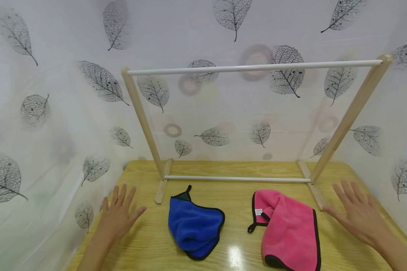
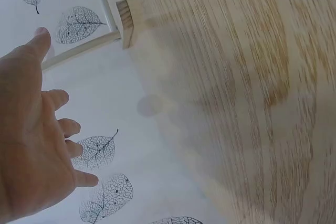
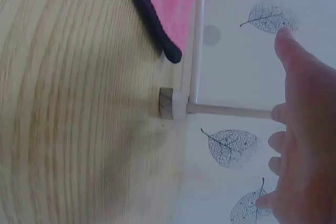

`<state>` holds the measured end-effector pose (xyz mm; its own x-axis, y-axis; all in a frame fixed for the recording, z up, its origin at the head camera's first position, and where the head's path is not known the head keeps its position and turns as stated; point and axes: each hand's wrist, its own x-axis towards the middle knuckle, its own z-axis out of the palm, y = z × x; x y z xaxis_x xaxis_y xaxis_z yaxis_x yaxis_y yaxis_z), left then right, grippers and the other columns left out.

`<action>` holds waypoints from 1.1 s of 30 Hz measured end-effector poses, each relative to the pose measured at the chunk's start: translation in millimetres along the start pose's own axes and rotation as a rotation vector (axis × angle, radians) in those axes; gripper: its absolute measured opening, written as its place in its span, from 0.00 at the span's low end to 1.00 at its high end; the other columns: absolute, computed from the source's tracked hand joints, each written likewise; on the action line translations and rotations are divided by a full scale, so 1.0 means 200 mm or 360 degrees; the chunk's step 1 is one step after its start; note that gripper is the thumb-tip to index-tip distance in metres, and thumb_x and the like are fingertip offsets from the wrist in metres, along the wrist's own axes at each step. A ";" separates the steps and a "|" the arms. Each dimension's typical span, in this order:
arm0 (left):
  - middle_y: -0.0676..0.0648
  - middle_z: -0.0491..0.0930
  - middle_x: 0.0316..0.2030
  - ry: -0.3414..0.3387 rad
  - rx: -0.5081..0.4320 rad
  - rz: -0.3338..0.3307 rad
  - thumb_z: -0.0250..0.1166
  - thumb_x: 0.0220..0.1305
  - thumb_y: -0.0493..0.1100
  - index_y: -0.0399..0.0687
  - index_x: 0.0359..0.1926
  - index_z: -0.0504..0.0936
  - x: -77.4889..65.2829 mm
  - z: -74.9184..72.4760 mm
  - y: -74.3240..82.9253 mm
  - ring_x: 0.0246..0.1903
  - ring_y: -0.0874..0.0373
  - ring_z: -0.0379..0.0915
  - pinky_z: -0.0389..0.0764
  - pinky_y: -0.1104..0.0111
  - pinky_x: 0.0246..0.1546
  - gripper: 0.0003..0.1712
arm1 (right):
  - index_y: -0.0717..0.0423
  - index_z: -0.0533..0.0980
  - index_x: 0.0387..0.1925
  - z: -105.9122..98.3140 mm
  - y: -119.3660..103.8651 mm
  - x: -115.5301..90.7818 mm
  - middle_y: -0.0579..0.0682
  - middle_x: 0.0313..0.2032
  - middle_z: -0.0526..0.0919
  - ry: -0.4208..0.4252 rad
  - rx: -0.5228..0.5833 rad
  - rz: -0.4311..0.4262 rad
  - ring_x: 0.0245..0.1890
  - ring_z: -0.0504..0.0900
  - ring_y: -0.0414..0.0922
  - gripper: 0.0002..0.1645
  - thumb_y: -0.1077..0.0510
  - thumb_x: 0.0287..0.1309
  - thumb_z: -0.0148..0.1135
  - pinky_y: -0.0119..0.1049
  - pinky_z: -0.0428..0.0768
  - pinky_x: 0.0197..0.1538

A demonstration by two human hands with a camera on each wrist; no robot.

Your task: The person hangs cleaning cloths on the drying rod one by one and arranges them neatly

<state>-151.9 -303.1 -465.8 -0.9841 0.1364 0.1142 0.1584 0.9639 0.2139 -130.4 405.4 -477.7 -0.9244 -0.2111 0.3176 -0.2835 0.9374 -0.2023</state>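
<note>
A left hand [image 1: 117,214] and a right hand [image 1: 357,216], both empty with fingers spread, flank a rumpled blue plush towel [image 1: 195,226] and a pink plush towel [image 1: 293,229] on a wood-grain table [image 1: 239,210], in front of a wooden-framed hanging rack [image 1: 254,68]. Neither towel is touched. Both look light, soft and limp, likely to sag when lifted and hard to damage; the blue one's black loop [image 1: 189,188] and the pink one's dark loop [image 1: 252,228] appear the surest places to pinch.
</note>
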 end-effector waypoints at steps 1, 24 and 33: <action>0.28 0.42 0.79 0.0000 -0.0006 0.0004 0.53 0.74 0.70 0.41 0.81 0.54 0.00 0.00 0.00 0.78 0.30 0.29 0.36 0.26 0.67 0.50 | 0.60 0.45 0.82 0.00 -0.01 0.00 0.67 0.80 0.39 0.0000 0.0011 -0.0006 0.80 0.25 0.56 0.53 0.43 0.71 0.61 0.68 0.20 0.71; 0.30 0.59 0.75 0.0111 -0.0093 0.0243 0.62 0.75 0.57 0.37 0.78 0.62 0.07 0.10 0.18 0.75 0.30 0.50 0.55 0.32 0.69 0.42 | 0.67 0.57 0.78 0.15 -0.44 0.13 0.70 0.74 0.59 0.0016 0.0171 -0.0255 0.81 0.39 0.60 0.49 0.44 0.69 0.65 0.55 0.30 0.78; 0.32 0.68 0.70 0.0172 -0.0090 0.0358 0.66 0.73 0.55 0.35 0.75 0.66 0.10 0.14 0.26 0.71 0.32 0.60 0.64 0.35 0.66 0.41 | 0.68 0.59 0.76 0.17 -0.66 0.18 0.68 0.74 0.62 -0.0074 0.0277 -0.0209 0.75 0.55 0.70 0.48 0.43 0.69 0.66 0.66 0.55 0.73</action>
<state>-166.0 -243.4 -479.4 -0.9097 0.3177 0.2674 0.3796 0.8973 0.2251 -134.8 265.4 -471.2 -0.8864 -0.3444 0.3093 -0.4381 0.8400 -0.3201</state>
